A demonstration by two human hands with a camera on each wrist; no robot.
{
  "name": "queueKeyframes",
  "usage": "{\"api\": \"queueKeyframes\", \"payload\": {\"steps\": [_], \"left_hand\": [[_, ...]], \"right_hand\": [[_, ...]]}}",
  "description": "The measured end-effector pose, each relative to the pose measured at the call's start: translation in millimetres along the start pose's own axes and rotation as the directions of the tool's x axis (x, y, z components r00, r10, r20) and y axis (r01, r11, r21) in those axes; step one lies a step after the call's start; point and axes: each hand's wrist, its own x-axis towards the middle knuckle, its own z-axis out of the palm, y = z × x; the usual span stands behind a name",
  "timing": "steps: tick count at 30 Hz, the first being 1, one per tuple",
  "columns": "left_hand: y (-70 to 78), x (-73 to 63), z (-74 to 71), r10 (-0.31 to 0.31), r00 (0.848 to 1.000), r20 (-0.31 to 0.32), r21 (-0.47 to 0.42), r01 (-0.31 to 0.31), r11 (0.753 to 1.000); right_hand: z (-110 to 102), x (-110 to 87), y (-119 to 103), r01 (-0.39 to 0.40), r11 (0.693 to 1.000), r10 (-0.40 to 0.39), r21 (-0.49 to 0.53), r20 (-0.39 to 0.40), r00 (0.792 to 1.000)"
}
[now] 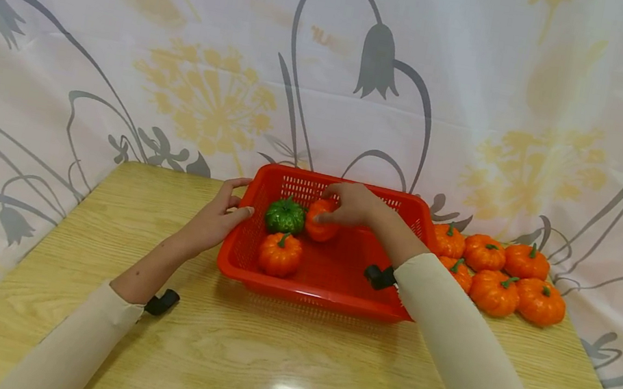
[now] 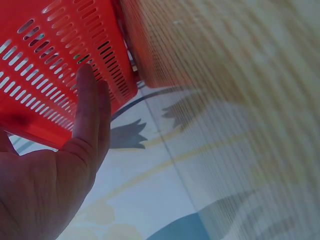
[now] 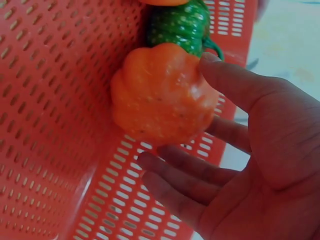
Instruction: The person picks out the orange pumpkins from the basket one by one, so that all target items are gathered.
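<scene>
A red plastic basket (image 1: 324, 298) with slotted walls stands on the table. My left hand (image 1: 223, 214) holds its left end, thumb at the rim and fingers (image 2: 87, 107) extended along the outer wall. My right hand (image 1: 352, 205) reaches inside and holds an orange pumpkin (image 3: 160, 95) between thumb and index finger, the other fingers spread below it. This pumpkin is tipped over, beside a glossy green pumpkin (image 1: 285, 216). Another orange pumpkin (image 1: 280, 255) sits upright in front of the green one, at the basket's left end.
Several orange pumpkins (image 1: 494, 293) stand in two rows right of the basket, some partly hidden by the right sleeve (image 1: 450, 330). The wooden table (image 1: 233, 354) meets a flower-printed cloth (image 1: 333, 73) at the back and sides. Black wrist mounts (image 1: 162, 302) stick out from both wrists.
</scene>
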Motion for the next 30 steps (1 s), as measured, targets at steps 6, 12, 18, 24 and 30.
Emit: {"api": "queueKeyframes", "payload": {"steps": [6, 12, 18, 24, 30], "left_hand": [[1.7, 0.7, 0.4, 0.004, 1.0, 0.005, -0.01, -0.004, 1.0], [0.7, 1.1, 0.3, 0.001, 1.0, 0.004, -0.008, -0.001, 1.0], [0.3, -0.2, -0.1, -0.007, 1.0, -0.001, 0.007, 0.007, 1.0], [0.8, -0.4, 0.0, -0.002, 1.0, -0.003, 0.002, 0.002, 1.0], [0.8, -0.5, 0.3, 0.003, 1.0, -0.004, -0.004, -0.003, 1.0]], "right_hand": [[4, -0.1, 0, -0.01, 1.0, 0.01, -0.009, -0.008, 1.0], [6, 0.1, -1, -0.026, 0.999, 0.026, 0.024, -0.004, 1.0], [8, -0.6, -1, -0.044, 0.999, 0.044, 0.023, 0.004, 0.999], [4, -4.5, -2, -0.029, 1.0, 0.029, -0.01, -0.022, 0.999], [-4, -18.8, -7, -0.003, 1.0, 0.004, 0.002, -0.079, 0.997]]}}
